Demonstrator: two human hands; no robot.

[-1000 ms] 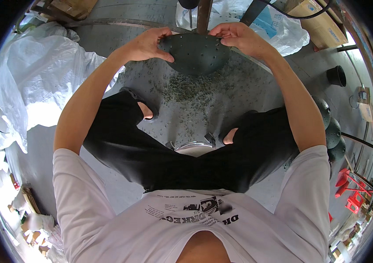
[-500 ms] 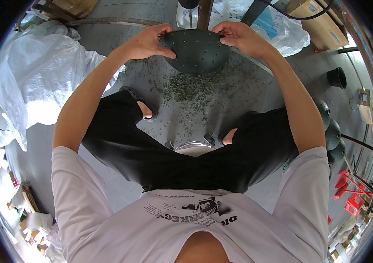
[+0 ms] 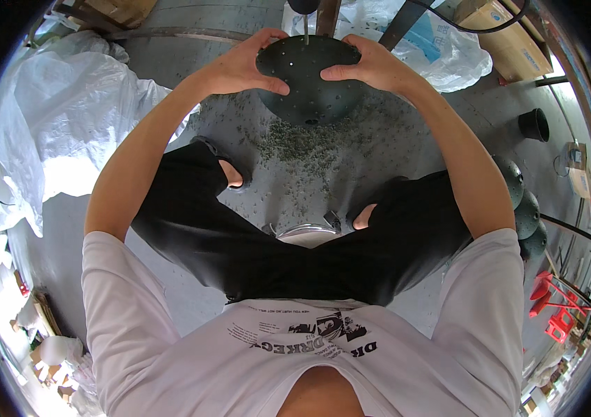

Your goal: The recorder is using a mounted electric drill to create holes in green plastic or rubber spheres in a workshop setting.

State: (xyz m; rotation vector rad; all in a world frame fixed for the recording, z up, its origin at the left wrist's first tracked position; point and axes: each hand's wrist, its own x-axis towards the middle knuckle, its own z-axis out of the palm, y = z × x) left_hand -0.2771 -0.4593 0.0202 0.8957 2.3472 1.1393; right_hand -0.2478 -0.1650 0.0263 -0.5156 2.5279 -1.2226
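Observation:
A dark green plastic dome (image 3: pixel 309 97), dotted with small holes, is held up between my two hands. My left hand (image 3: pixel 250 64) grips its left rim, thumb over the near surface. On the other side my right hand (image 3: pixel 370 66) closes on the right rim, with its thumb lying across the surface. A thin drill bit (image 3: pixel 306 29) under a black chuck (image 3: pixel 304 5) comes down at the dome's far edge. Whether the tip is in the plastic I cannot tell.
Dark shavings (image 3: pixel 302 149) litter the grey floor below the dome. Several similar domes (image 3: pixel 526 212) are stacked beside my right leg. Clear plastic sheeting (image 3: pixel 66 118) lies at left, a cardboard box (image 3: pixel 507 42) at far right, and a black bucket (image 3: pixel 533 124) at right.
The dome has turned and tilted in my hands, its far edge now under the drill bit. My right thumb has moved inward over the surface. The drill has come lower.

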